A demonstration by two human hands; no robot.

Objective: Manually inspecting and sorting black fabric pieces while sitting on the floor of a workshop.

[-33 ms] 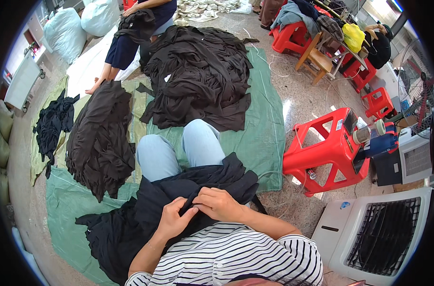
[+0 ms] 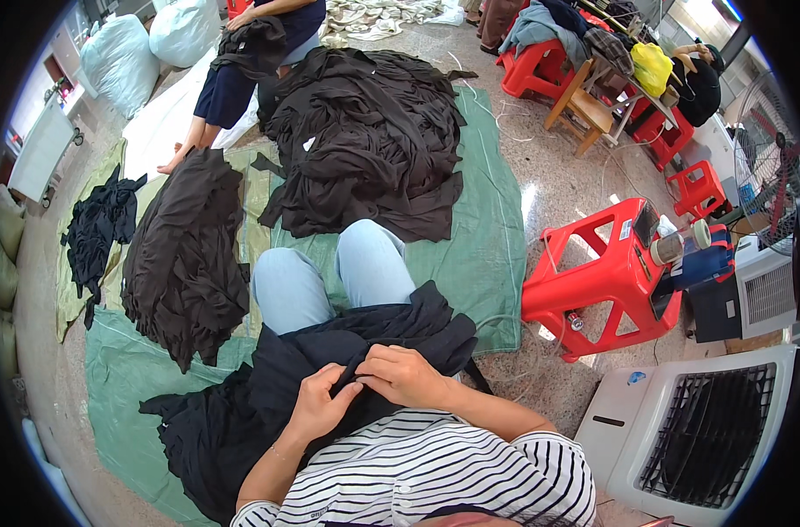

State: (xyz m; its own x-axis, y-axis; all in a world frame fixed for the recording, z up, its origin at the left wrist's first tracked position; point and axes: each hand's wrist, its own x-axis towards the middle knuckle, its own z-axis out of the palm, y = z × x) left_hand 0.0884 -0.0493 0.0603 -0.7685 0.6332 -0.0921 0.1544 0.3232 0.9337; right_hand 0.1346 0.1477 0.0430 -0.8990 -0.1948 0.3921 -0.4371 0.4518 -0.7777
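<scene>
Across my lap lies a dark navy garment (image 2: 299,356), its folds spilling down beside my left thigh. My left hand (image 2: 321,404) pinches a fold of it between thumb and fingers. Close against it, my right hand (image 2: 406,376) grips the same fold, with its thumb near the left thumb. The small bit of cloth between my fingertips is mostly hidden by the fingers. More dark cloth (image 2: 206,448) is heaped at my left side, touching the garment; I cannot tell whether the two are one piece.
Ahead is a large pile of dark clothes (image 2: 365,140) on a green sheet (image 2: 492,220). To the left are a second stack (image 2: 184,255) and a smaller bundle (image 2: 101,224). A red stool (image 2: 602,272) and a white air cooler (image 2: 628,422) stand right. Another person (image 2: 281,13) sits far left, holding dark cloth.
</scene>
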